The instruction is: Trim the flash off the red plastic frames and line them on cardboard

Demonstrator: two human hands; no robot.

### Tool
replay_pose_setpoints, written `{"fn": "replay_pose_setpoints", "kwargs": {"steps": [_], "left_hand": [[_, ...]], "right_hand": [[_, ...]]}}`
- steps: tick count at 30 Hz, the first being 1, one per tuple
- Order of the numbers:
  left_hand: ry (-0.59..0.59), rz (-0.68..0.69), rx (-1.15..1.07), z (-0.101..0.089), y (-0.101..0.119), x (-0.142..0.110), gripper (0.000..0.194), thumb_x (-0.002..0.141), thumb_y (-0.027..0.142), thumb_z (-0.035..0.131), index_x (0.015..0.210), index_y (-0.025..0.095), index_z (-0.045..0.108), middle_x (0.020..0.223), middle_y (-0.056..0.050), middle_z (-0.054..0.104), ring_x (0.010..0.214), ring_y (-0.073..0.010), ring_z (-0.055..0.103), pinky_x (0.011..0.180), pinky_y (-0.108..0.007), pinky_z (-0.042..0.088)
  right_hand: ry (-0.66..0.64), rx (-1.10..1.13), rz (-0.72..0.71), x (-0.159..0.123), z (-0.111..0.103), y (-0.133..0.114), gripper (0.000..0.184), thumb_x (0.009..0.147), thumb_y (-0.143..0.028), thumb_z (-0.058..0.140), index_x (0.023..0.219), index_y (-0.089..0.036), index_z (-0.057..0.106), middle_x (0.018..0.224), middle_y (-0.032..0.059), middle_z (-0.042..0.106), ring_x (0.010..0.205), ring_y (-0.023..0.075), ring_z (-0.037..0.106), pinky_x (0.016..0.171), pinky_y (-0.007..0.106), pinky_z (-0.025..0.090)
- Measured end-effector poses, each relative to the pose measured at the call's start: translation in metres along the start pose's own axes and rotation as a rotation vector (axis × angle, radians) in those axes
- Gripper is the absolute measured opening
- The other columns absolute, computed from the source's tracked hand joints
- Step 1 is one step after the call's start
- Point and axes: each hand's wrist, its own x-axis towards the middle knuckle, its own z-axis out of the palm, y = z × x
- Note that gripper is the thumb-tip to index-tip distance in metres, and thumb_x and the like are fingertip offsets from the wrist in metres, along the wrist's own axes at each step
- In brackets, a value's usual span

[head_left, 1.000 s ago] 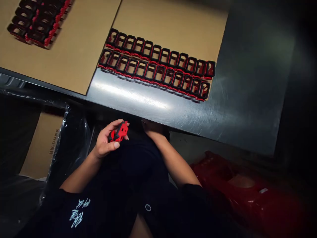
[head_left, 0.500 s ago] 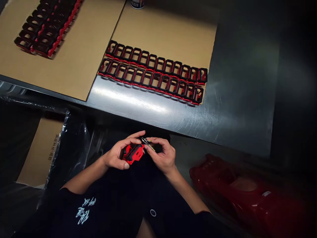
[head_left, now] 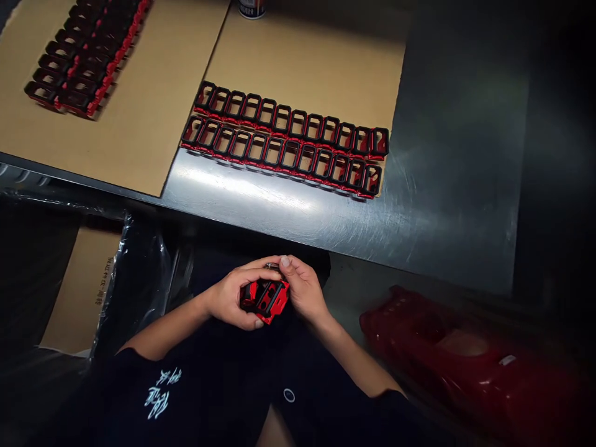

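Note:
My left hand (head_left: 233, 299) is wrapped round a red and black plastic part (head_left: 275, 303), its thumb along the lower edge and its fingers over the top. The part is a small frame with openings, turned at a slant in front of my body. My right hand (head_left: 303, 288) presses in from the right, thumb and fingers closed at the part's upper right corner. A slim metal tool (head_left: 272, 266) shows only as a shiny bit between the fingers; most of it is hidden by my right hand.
On the metal table (head_left: 344, 217) lies cardboard (head_left: 316, 56) bearing two rows of red and black frames (head_left: 274, 152). More frames (head_left: 86, 62) stand on the left cardboard (head_left: 144, 105). A can (head_left: 252, 7) is at the back. Lower right lies a large glossy red shell (head_left: 433, 354).
My right hand has closed in against the part's upper corner, its thumb now raised, and the metal tool is mostly covered. The red and black part has shifted slightly right and turned.

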Motion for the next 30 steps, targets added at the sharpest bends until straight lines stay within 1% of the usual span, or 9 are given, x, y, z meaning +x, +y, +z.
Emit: {"fn": "replay_pose_setpoints", "kwargs": {"steps": [3,6,9,11,15,20,23,26,30], "left_hand": [[0.069,-0.047,-0.083,-0.001,-0.002,0.000,0.082,0.067,0.044,0.086,0.142,0.024,0.058,0.154,-0.021,0.047,0.146,-0.0406,0.041,0.119,-0.060,0.033],[0.170,-0.105,-0.262,-0.003,0.003,0.000,0.077,0.071,0.052,0.083,0.140,0.025,0.061,0.158,-0.019,0.041,0.149,-0.0413,0.036,0.119,-0.060,0.031],[0.181,-0.164,-0.415,-0.003,0.012,0.002,0.074,0.072,0.049,0.083,0.139,0.027,0.062,0.162,-0.018,0.035,0.143,-0.0427,0.045,0.111,-0.058,0.045],[0.156,-0.196,-0.472,-0.001,0.017,0.004,0.074,0.070,0.046,0.084,0.138,0.026,0.062,0.163,-0.018,0.034,0.134,-0.0420,0.056,0.102,-0.053,0.054],[0.128,-0.242,-0.548,0.002,0.020,0.011,0.075,0.072,0.046,0.083,0.140,0.027,0.059,0.165,-0.018,0.028,0.121,-0.0383,0.066,0.092,-0.047,0.059],[0.150,-0.081,-0.161,-0.003,0.021,0.023,0.080,0.070,0.048,0.086,0.141,0.025,0.057,0.158,-0.020,0.040,0.148,-0.0421,0.037,0.116,-0.061,0.036],[0.223,0.008,0.136,-0.006,0.027,0.028,0.084,0.069,0.036,0.086,0.145,0.026,0.051,0.141,-0.019,0.055,0.132,-0.0368,0.055,0.108,-0.057,0.047],[0.239,0.070,0.312,-0.006,0.031,0.029,0.088,0.070,0.027,0.083,0.150,0.026,0.045,0.128,-0.017,0.060,0.116,-0.0311,0.063,0.097,-0.050,0.056],[0.209,0.102,0.316,-0.003,0.028,0.028,0.089,0.075,0.027,0.081,0.154,0.026,0.040,0.136,-0.018,0.058,0.124,-0.0318,0.060,0.100,-0.051,0.056]], "right_hand": [[0.018,-0.175,-0.175,0.001,-0.006,-0.002,0.038,0.102,-0.055,0.057,0.095,-0.018,0.064,0.070,0.0003,0.063,0.056,0.0134,0.059,0.052,0.023,0.051],[0.090,-0.494,-0.564,0.001,-0.012,-0.006,0.036,0.098,-0.035,0.064,0.131,-0.020,0.057,0.102,0.0072,0.071,0.078,0.0190,0.070,0.069,0.031,0.062],[0.122,-0.800,-0.907,0.005,-0.017,-0.014,0.046,0.095,-0.022,0.067,0.140,-0.021,0.054,0.119,0.0118,0.069,0.101,0.0257,0.071,0.085,0.040,0.064],[0.108,-0.887,-1.012,0.009,-0.021,-0.022,0.043,0.096,-0.019,0.067,0.138,-0.022,0.057,0.119,0.0113,0.070,0.107,0.0268,0.070,0.090,0.041,0.063],[0.030,-0.885,-1.048,0.016,-0.032,-0.037,0.043,0.096,-0.021,0.071,0.138,-0.020,0.059,0.117,0.0120,0.071,0.101,0.0255,0.072,0.084,0.038,0.065],[0.108,-0.850,-0.964,0.008,-0.053,-0.044,0.035,0.094,-0.019,0.074,0.128,-0.022,0.066,0.106,0.0071,0.074,0.087,0.0223,0.075,0.077,0.033,0.065],[0.195,-0.778,-0.826,-0.010,-0.062,-0.046,0.037,0.090,-0.017,0.076,0.126,-0.026,0.069,0.105,0.0053,0.074,0.086,0.0223,0.074,0.075,0.034,0.065],[0.099,-0.714,-0.754,-0.028,-0.059,-0.047,0.040,0.089,-0.016,0.076,0.126,-0.027,0.069,0.105,0.0058,0.074,0.085,0.0227,0.075,0.072,0.033,0.066],[-0.027,-0.622,-0.775,-0.036,-0.040,-0.046,0.042,0.088,-0.012,0.074,0.127,-0.025,0.069,0.104,0.0066,0.075,0.085,0.0224,0.075,0.071,0.031,0.067]]}}
